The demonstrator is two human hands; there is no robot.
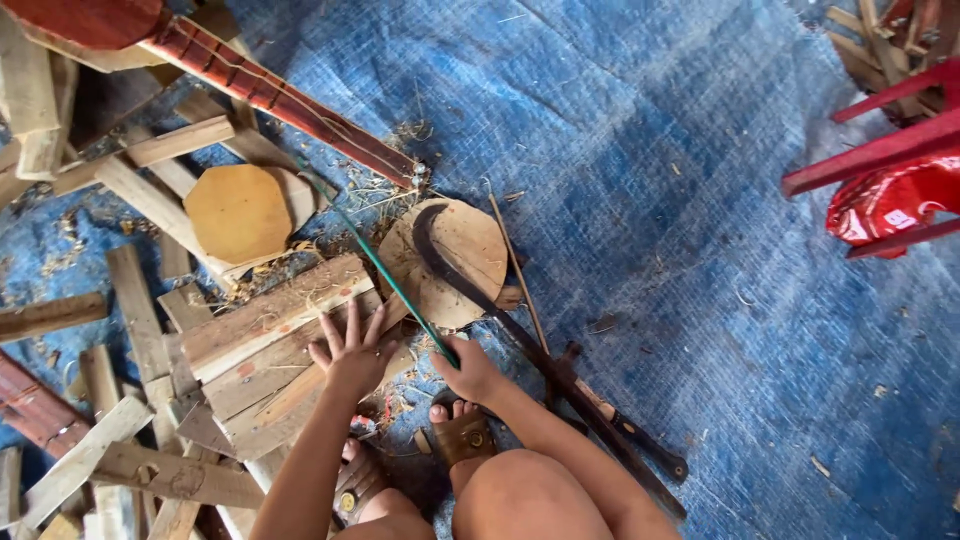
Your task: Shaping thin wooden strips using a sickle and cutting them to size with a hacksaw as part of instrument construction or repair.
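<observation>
Between your knees and the wood pile, your right hand [470, 372] is closing its grip around the low end of a green rod [385, 270], which is slanting up and left over the planks [270, 330]. Your left hand [350, 352] is pressing flat on those planks, fingers spread apart and holding nothing. Just right of the rod, a curved sickle [450, 270] is lying across a round wooden disc [465, 255]. You are crouching in sandals on a blue tarp [650, 150], with a red stool [885, 140] sitting well apart at the right.
</observation>
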